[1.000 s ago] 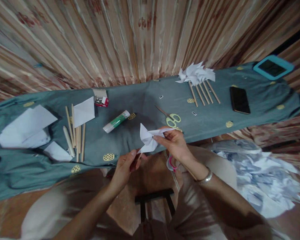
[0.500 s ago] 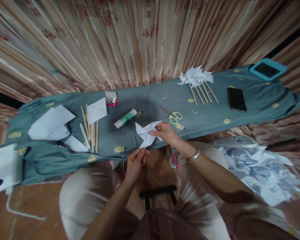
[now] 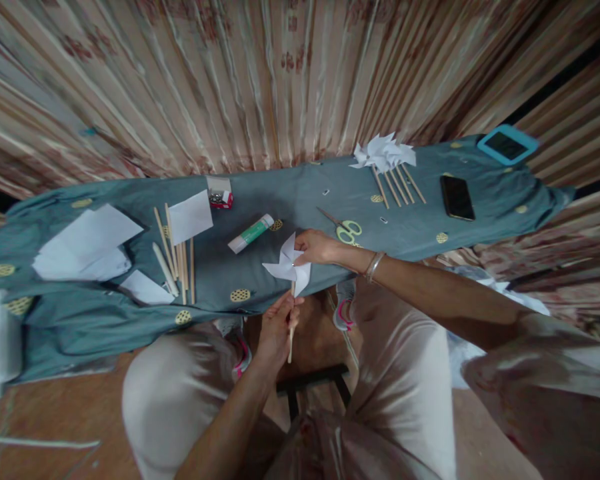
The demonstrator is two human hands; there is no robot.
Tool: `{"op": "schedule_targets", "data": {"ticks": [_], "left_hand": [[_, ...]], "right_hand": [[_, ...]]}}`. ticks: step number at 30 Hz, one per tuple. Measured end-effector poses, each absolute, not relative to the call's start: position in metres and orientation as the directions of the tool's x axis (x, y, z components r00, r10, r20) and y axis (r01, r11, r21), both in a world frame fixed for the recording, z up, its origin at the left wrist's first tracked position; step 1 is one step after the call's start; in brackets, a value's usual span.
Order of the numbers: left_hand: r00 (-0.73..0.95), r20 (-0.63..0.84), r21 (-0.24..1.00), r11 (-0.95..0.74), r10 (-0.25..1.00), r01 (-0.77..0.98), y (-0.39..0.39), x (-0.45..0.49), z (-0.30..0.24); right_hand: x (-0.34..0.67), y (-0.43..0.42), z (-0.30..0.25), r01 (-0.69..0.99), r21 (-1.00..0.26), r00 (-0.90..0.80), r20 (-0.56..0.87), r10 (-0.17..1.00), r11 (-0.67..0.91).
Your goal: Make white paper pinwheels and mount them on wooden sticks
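Observation:
A white paper pinwheel (image 3: 286, 269) on a thin wooden stick is held up at the table's front edge, its blades facing up. My left hand (image 3: 279, 325) is closed around the stick below the blades, and the stick's lower end sticks out under the fingers. My right hand (image 3: 316, 248) has its fingers bent and closed at the pinwheel's upper right blade; the fingertips are partly hidden. Beyond them lie a glue stick (image 3: 251, 233) with a green label and scissors (image 3: 347, 230) with light green handles.
On the cloth-covered table (image 3: 220, 267), white paper sheets (image 3: 87, 243), wooden sticks (image 3: 193, 270) and a small red box (image 3: 221, 193) of metal pieces lie leftward. Finished pinwheels (image 3: 386, 155), a black phone (image 3: 457, 197) and a blue-framed device (image 3: 507, 145) are rightward. A curtain (image 3: 260, 87) hangs behind.
The pinwheel's blades have turned and now sit more upright. More of the stick shows below my left hand. My right hand has shifted slightly left and up, and the view has moved a little.

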State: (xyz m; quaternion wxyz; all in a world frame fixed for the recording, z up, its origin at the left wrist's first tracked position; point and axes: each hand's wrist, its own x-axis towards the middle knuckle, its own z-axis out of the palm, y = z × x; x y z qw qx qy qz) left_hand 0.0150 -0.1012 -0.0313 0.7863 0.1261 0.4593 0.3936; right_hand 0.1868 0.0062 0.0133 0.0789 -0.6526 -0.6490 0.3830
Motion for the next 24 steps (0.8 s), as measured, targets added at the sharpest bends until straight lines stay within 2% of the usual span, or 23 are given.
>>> {"op": "schedule_targets", "data": {"ticks": [3, 6, 24], "left_hand": [[0.289, -0.613, 0.558, 0.662, 0.735, -0.501, -0.101, 0.015, -0.03], [0.292, -0.613, 0.557, 0.664, 0.734, -0.498, -0.101, 0.016, -0.03], [0.263, -0.658, 0.527, 0.68, 0.706, -0.509, -0.101, 0.019, -0.032]], "right_hand": [[0.185, 0.013, 0.025, 0.895, -0.446, -0.194, -0.444, 0.875, -0.028], [0.182, 0.017, 0.032, 0.926, -0.378, -0.211, -0.493, 0.844, 0.011], [0.179, 0.024, 0.036, 0.891, -0.438, -0.197, -0.606, 0.771, -0.117]]}}
